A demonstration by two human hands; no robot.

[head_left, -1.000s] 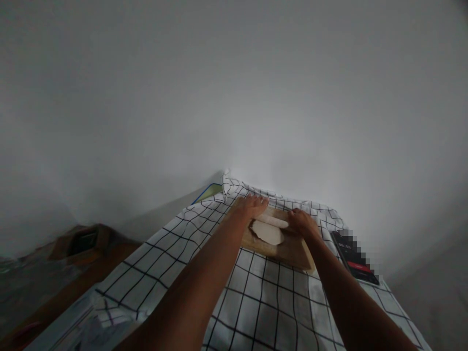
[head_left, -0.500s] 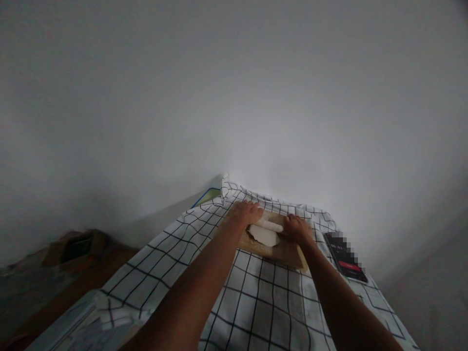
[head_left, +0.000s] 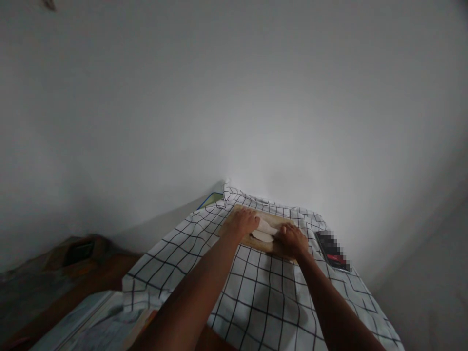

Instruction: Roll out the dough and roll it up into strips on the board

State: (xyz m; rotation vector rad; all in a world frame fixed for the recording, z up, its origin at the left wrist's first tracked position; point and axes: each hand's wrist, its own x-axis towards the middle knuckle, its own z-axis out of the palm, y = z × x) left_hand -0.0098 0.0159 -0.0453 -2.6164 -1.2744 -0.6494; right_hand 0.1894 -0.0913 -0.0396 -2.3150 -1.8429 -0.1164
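Observation:
A pale rolling pin lies across a flattened piece of whitish dough. Both rest on a wooden board. My left hand is closed over the pin's left end, fingers curled down. Around the right end, my right hand is wrapped in the same way. The pin and my fingers hide part of the dough, and the pin's two ends are out of sight under my hands.
Under the board spreads a white cloth with dark grid lines. A phone, partly blurred out, lies to the right. Behind the cloth stands a pale wall. A brown box-like object sits low at the left.
Both hands and the rolling pin have come toward me over the dough, so less of the dough shows. The whole view has shifted slightly.

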